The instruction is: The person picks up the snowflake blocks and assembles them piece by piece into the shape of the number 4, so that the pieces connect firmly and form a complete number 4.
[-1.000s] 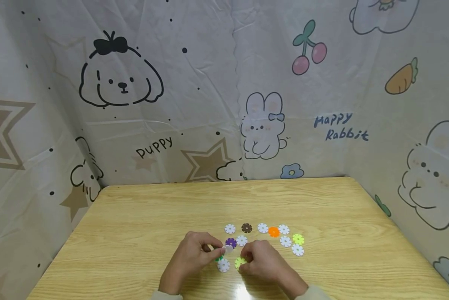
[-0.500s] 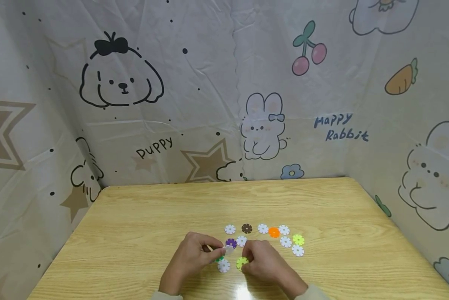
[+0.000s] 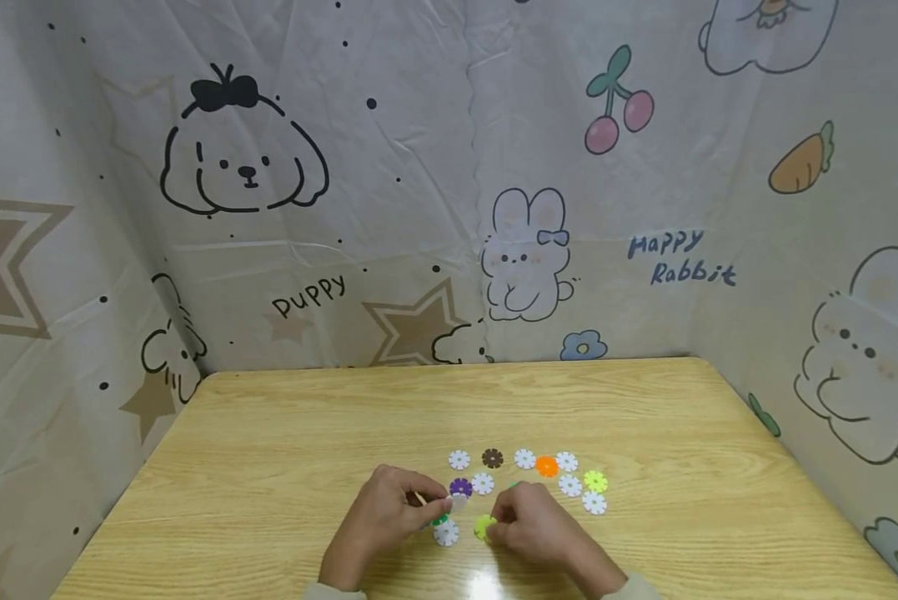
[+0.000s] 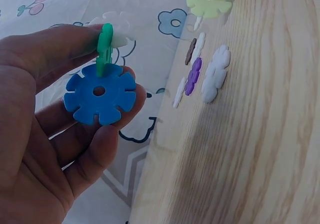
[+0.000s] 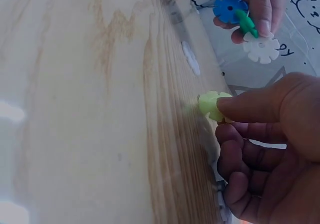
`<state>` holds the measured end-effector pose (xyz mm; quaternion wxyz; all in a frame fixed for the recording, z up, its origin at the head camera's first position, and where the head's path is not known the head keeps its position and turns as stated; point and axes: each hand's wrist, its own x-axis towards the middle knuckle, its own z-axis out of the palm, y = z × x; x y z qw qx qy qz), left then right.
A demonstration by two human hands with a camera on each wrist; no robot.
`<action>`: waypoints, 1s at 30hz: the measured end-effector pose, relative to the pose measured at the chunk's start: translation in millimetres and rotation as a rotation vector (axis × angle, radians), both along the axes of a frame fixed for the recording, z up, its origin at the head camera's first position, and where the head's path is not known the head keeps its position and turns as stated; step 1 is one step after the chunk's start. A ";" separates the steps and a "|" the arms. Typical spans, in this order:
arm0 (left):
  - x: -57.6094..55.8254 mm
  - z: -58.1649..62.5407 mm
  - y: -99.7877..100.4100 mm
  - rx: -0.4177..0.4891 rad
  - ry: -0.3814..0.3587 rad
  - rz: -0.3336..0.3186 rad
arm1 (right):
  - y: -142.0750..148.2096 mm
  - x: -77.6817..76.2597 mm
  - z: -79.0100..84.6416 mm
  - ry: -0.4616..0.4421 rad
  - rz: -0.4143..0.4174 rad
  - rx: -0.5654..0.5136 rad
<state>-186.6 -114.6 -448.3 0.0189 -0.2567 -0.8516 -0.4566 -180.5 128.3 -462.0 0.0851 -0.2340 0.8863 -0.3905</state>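
Over the wooden table (image 3: pixel 306 433), my left hand (image 3: pixel 390 512) curls its fingers round a chain of discs (image 5: pixel 246 24), pinching it clear of the surface. From my right wrist its long axis slants, blue disc (image 4: pixel 85 97) at the far end, green disc (image 4: pixel 104 48) between, white disc (image 5: pixel 262 54) pointing nearest my right hand (image 3: pixel 540 523). From my left wrist the green shows edge-on, crosswise to the blue face. My right thumb and finger pinch a yellow disc (image 4: pixel 204 4), apart from the chain.
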 end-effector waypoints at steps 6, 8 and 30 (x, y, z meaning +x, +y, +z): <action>-1.0 -1.6 1.8 -0.026 0.011 -0.007 | 3.7 1.3 2.3 -0.062 -0.005 -0.068; -1.4 -2.1 2.3 -0.035 0.012 -0.011 | 4.1 1.8 3.4 -0.078 -0.023 -0.092; -1.1 -5.1 8.3 -0.064 0.039 -0.021 | -2.3 0.2 15.5 -0.174 -0.151 -0.261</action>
